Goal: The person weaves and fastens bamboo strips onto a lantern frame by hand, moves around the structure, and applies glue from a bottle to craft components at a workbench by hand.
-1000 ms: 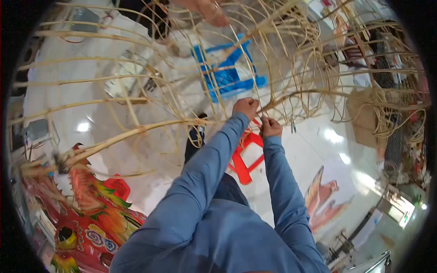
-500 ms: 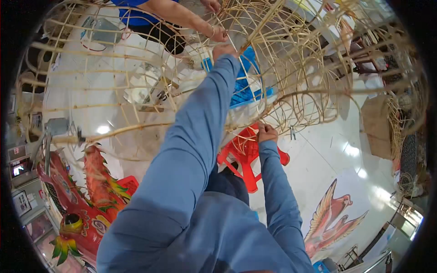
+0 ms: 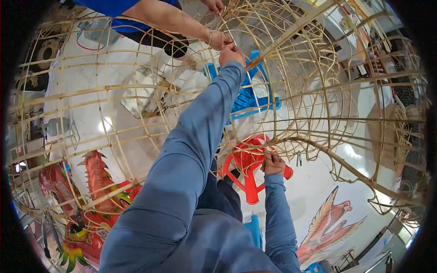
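Observation:
A large open lattice frame of bamboo strips (image 3: 129, 86) spans the view in front of me. My left hand (image 3: 232, 55) reaches far forward into it, closed on a thin bamboo strip, right beside a co-worker's hand (image 3: 220, 40). Low at the frame's near edge, my right hand (image 3: 273, 163) has its fingers pinched together on a thin bamboo strip, just below a thicker bamboo rod (image 3: 314, 142). What lies between its fingertips is partly hidden. The co-worker's other hand (image 3: 214, 5) holds the upper end of a strip.
Beneath the frame stand a blue plastic stool (image 3: 255, 103) and a red plastic stool (image 3: 249, 179). A painted red dragon head (image 3: 86, 236) is at lower left. A winged picture (image 3: 325, 223) lies at lower right. Pliers (image 3: 298, 159) appear beyond my right hand.
The bamboo frame has shifted down toward me in view, its thick rod now lower at right. Both my hands appear slightly lower and stay closed. The co-worker's hand remains beside my left hand.

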A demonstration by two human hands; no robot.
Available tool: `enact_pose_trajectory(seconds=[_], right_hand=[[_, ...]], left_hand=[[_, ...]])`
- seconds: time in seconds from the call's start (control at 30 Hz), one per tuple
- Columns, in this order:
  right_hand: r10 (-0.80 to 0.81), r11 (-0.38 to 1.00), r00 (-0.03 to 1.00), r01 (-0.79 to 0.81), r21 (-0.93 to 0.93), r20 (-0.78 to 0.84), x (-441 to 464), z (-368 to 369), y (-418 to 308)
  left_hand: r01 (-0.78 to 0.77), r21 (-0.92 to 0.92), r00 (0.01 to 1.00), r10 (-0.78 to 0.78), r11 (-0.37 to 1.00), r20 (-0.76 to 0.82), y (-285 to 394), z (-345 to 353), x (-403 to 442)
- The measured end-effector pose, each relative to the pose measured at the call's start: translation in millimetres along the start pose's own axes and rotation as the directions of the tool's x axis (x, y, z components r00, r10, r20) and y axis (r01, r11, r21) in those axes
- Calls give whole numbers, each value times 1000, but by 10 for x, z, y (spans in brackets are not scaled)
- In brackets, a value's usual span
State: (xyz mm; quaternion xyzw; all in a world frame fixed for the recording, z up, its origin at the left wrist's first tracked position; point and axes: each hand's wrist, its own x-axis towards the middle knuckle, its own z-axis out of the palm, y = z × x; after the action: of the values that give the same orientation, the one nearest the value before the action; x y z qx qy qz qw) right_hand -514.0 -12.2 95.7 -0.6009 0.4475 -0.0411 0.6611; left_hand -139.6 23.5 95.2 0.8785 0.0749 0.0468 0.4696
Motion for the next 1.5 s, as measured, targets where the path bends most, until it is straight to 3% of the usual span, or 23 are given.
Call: enact_pose_trajectory(seconds=[0.13, 0.23, 0.33, 0.4, 0.43, 0.47, 0.5, 0.63, 0.73, 0.9, 1.07, 1.2, 1.3, 1.4, 1.5], right_hand=[[51, 998, 999, -50, 25, -15, 15, 9, 24], [66, 996, 998, -65, 54, -21, 14, 13, 46], [45, 998, 999, -45, 40, -9, 12, 13, -5], [41, 998, 999, -40, 49, -10, 14, 14, 20], [34, 998, 999, -34, 56, -8, 18, 7, 34], [29, 998, 1000, -29, 62, -6, 15, -4, 48], [33, 998, 999, -33, 61, -9, 9, -10, 36], [106, 994, 994, -106, 33, -10, -26, -15, 10], [1, 999, 1000, -2, 47, 24, 41, -11, 94], [26, 999, 1000, -26, 37, -5, 21, 2, 80], [39, 999, 999, -39, -25, -9, 11, 30, -3], [9, 998, 1000, -10, -66, -9, -8, 29, -22], [15, 998, 1000, -16, -57, -14, -3, 22, -26], [-78, 989, 997, 76, -127, -7, 42, -4, 89], [-35, 996, 999, 35, -82, -2, 8, 5, 30]], left_hand=[[123, -32, 992, -122, 992, 10, -17, -38, 90], [260, 173, 949, -285, 950, 137, -35, -26, 64], [199, 241, 941, -254, 950, 222, -396, 244, 95], [94, 104, 941, -123, 990, 317, -752, 542, 221], [215, -141, 920, -152, 966, 361, -810, 577, 215], [447, -417, 855, -241, 792, 459, -860, 638, 161], [628, -606, 770, -279, 488, 574, -706, 528, 70], [609, -629, 777, -203, 484, 596, -500, 302, -69], [549, -633, 803, -135, 546, 580, -476, 293, 0], [461, -692, 862, -98, 556, 497, -486, 349, -73], [459, -696, 850, -43, 552, 525, -568, 329, -19], [560, -626, 779, -89, 542, 620, -467, 274, 34], [611, -708, 781, -127, 354, 611, -371, 274, 0], [605, -722, 785, -99, 336, 612, -428, 281, -12], [607, -721, 782, -93, 334, 616, -469, 279, -29]])
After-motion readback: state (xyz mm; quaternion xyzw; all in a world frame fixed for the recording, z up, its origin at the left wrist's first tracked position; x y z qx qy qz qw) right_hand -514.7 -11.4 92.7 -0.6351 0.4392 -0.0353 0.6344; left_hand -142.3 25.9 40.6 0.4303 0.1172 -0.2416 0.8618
